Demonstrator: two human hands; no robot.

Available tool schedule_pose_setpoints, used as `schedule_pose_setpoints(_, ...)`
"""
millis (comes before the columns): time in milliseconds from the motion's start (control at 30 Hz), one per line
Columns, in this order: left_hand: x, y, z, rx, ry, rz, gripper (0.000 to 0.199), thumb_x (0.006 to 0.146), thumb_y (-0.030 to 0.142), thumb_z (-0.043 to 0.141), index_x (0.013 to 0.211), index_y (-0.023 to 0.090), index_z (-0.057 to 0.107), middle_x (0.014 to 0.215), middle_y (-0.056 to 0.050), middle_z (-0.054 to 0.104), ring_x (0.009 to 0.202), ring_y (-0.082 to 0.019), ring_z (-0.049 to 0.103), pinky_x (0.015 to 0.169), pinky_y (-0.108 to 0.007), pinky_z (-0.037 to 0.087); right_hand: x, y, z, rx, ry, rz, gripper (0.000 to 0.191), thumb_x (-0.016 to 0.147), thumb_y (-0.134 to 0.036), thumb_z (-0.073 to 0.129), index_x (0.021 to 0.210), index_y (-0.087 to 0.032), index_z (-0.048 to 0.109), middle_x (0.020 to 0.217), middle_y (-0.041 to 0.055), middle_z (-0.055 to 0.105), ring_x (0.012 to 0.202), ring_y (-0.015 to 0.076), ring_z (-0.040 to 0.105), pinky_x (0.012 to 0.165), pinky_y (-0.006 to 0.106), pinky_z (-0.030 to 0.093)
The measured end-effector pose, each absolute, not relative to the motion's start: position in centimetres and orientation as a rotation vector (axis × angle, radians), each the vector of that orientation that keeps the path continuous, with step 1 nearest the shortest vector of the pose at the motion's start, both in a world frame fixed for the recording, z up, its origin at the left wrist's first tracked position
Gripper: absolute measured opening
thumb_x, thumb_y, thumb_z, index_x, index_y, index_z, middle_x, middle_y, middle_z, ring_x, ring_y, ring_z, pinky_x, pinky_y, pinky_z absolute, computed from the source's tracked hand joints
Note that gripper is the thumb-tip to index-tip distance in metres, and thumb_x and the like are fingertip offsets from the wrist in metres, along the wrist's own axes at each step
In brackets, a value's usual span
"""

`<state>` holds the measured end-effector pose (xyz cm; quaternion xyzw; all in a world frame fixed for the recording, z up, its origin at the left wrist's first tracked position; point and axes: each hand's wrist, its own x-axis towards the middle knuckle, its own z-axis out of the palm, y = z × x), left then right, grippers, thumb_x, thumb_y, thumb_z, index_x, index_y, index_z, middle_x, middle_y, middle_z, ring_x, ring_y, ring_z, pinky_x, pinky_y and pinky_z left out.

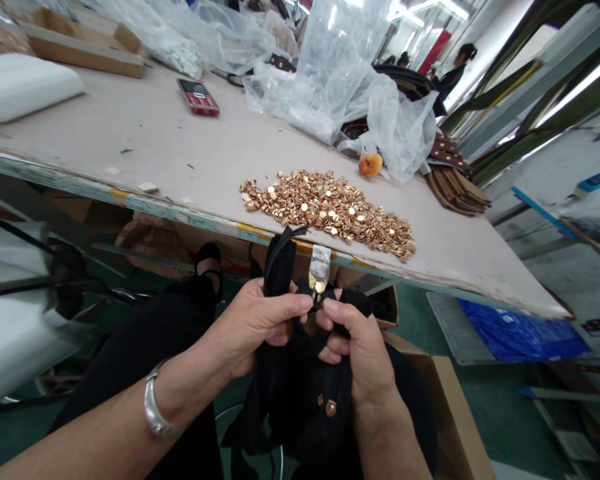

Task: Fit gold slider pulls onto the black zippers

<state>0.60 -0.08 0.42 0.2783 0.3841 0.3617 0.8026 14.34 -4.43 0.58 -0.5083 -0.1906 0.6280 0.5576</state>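
Observation:
My left hand (260, 317) pinches black zipper tape (279, 267) between thumb and fingers, just below the table's front edge. Close beside it, my right hand (360, 337) is closed on the same black tape. Between my thumbs, a small gold zipper slider (319, 287) sits at the tip of a silver-wrapped holder (321, 260) fixed to the table edge. Whether the tape is inside the slider cannot be made out. More black tape hangs over my lap, with a gold slider (331, 408) on it. A heap of gold sliders (330, 203) lies on the table in front of my hands.
On the table (145, 140) are a red phone (199, 97), a cardboard tray (80, 47), clear plastic bags (325, 80), an orange-yellow fruit (371, 165) and stacked brown pieces (453, 180). An open carton (460, 413) stands at my right. A person (453, 77) is far behind.

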Motion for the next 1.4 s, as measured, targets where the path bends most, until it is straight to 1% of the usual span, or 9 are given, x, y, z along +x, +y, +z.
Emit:
schedule_pose_setpoints(200, 0.8, 0.2, 0.8, 0.574, 0.825, 0.74, 0.029, 0.055, 0.026, 0.081, 0.059, 0.014, 0.054, 0.05, 0.004, 0.054, 0.035, 0.0, 0.031, 0.036, -0.013, 0.019, 14.3, -4.2, 0.9, -1.189, -0.451, 1.512, 0.033, 0.065, -0.03, 0.082, 0.068, -0.015, 0.052, 0.057, -0.0061, 0.052, 0.037, -0.0016, 0.023, 0.031, 0.008, 0.025)
schedule_pose_setpoints(433, 1.1, 0.6, 0.7, 0.623, 0.838, 0.758, 0.025, 0.058, 0.023, 0.078, 0.058, 0.015, 0.055, 0.05, 0.004, 0.055, 0.037, -0.002, 0.036, 0.036, -0.014, 0.021, 14.1, -3.7, 0.8, -1.147, -0.48, 1.511, 0.028, 0.067, -0.028, 0.08, 0.067, -0.014, 0.055, 0.058, -0.006, 0.051, 0.037, -0.0011, 0.023, 0.031, 0.009, 0.025)
schedule_pose_setpoints(667, 1.3, 0.5, 0.7, 0.63, 0.888, 0.793, 0.029, 0.057, 0.024, 0.081, 0.067, 0.016, 0.055, 0.053, 0.002, 0.062, 0.041, -0.005, 0.046, 0.036, -0.012, 0.025, 14.2, -3.6, 0.5, -1.114, -0.506, 1.519, 0.024, 0.071, -0.028, 0.079, 0.068, -0.014, 0.06, 0.059, -0.005, 0.052, 0.037, -0.0009, 0.022, 0.031, 0.009, 0.023)
schedule_pose_setpoints(800, 1.3, 0.4, 0.7, 0.671, 0.903, 0.822, 0.028, 0.061, 0.025, 0.081, 0.069, 0.016, 0.056, 0.057, -0.001, 0.066, 0.045, -0.006, 0.051, 0.038, -0.012, 0.029, 14.1, -3.5, 0.5, -1.111, -0.504, 1.507, 0.023, 0.071, -0.027, 0.079, 0.068, -0.013, 0.062, 0.059, -0.0046, 0.053, 0.037, -0.0011, 0.022, 0.032, 0.009, 0.023)
schedule_pose_setpoints(1000, 1.5, 0.1, 0.5, 0.72, 0.876, 0.916, 0.029, 0.065, 0.032, 0.083, 0.068, 0.015, 0.06, 0.059, 0.001, 0.065, 0.045, -0.005, 0.048, 0.039, -0.014, 0.03, 14.3, -3.1, 0.5, -1.078, -0.543, 1.492, 0.028, 0.068, -0.027, 0.085, 0.064, -0.012, 0.062, 0.058, -0.002, 0.057, 0.036, -0.0015, 0.024, 0.031, 0.009, 0.022)
schedule_pose_setpoints(1100, 1.4, -0.3, 0.3, 0.77, 0.895, 0.943, 0.03, 0.065, 0.032, 0.085, 0.068, 0.015, 0.06, 0.058, 0.004, 0.062, 0.042, -0.003, 0.042, 0.038, -0.015, 0.027, 14.5, -3.2, 0.3, -1.093, -0.577, 1.461, 0.031, 0.07, -0.032, 0.086, 0.066, -0.013, 0.062, 0.058, -0.0026, 0.056, 0.036, -0.001, 0.025, 0.032, 0.01, 0.023)
schedule_pose_setpoints(1167, 1.2, -0.5, 0.1, 0.811, 0.908, 0.943, 0.03, 0.067, 0.033, 0.084, 0.069, 0.016, 0.059, 0.056, 0.006, 0.057, 0.042, -0.003, 0.039, 0.039, -0.015, 0.026, 14.7, -3.3, 0.2, -1.103, -0.614, 1.431, 0.032, 0.072, -0.035, 0.086, 0.07, -0.014, 0.061, 0.054, -0.0048, 0.053, 0.035, 0.0003, 0.026, 0.032, 0.01, 0.023)
schedule_pose_setpoints(1300, 1.1, -0.5, -0.1, 0.892, 0.895, 0.928, 0.029, 0.074, 0.037, 0.079, 0.071, 0.017, 0.058, 0.054, 0.008, 0.053, 0.043, -0.003, 0.037, 0.039, -0.015, 0.027, 15.1, -3.1, -0.1, -1.157, -0.751, 1.314, 0.035, 0.077, -0.041, 0.082, 0.073, -0.018, 0.057, 0.044, -0.0107, 0.038, 0.035, 0.0033, 0.025, 0.033, 0.013, 0.023)
schedule_pose_setpoints(1400, 1.2, -0.4, -0.1, 0.906, 0.873, 0.956, 0.031, 0.075, 0.038, 0.079, 0.071, 0.017, 0.057, 0.056, 0.007, 0.053, 0.043, -0.003, 0.036, 0.039, -0.015, 0.025, 15.1, -3.0, 0.1, -1.24, -0.881, 1.197, 0.034, 0.08, -0.041, 0.079, 0.071, -0.018, 0.056, 0.048, -0.0096, 0.039, 0.039, 0.0051, 0.028, 0.035, 0.016, 0.025)
